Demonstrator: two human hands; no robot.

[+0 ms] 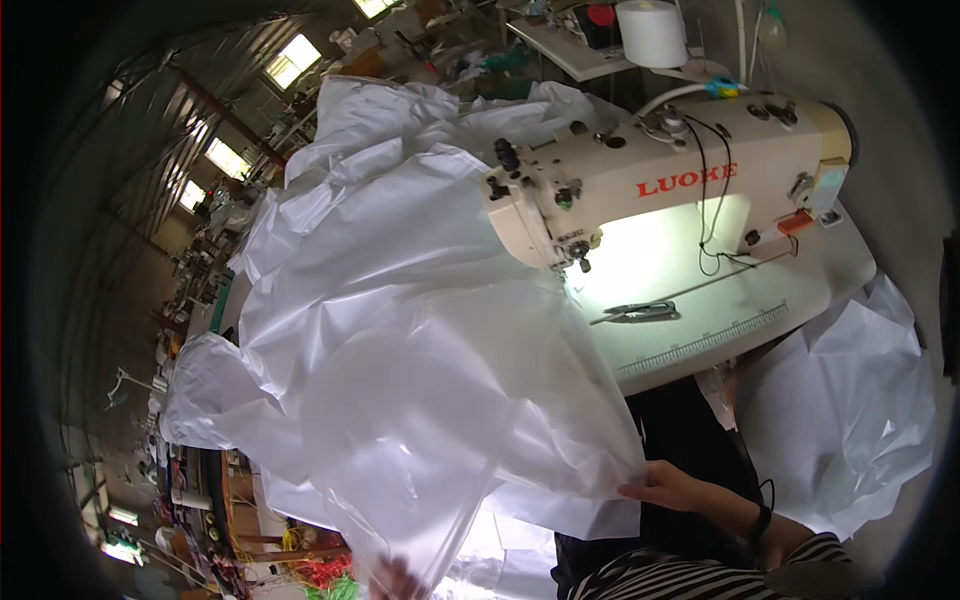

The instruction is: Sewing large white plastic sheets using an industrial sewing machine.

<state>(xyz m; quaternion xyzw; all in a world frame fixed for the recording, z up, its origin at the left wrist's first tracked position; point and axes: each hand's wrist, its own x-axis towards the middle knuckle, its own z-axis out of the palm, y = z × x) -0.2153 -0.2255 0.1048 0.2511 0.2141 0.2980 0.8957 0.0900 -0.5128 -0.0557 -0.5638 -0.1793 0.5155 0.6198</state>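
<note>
One head-worn fisheye view: looking down from above, white sheeting (400,330) close at centre, sewing machine (620,190) upper right.

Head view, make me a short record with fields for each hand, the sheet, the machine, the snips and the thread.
Left hand: blurred at the lower edge of the picture, by the sheet; grip unclear
Right hand: fingers on the sheet's right edge, pinching it
Sheet: white, shiny, creased, spread left of the machine
Machine: cream sewing machine, light lit under its arm
Snips: lying on the machine's bed
Thread: white cone, behind the machine
</note>
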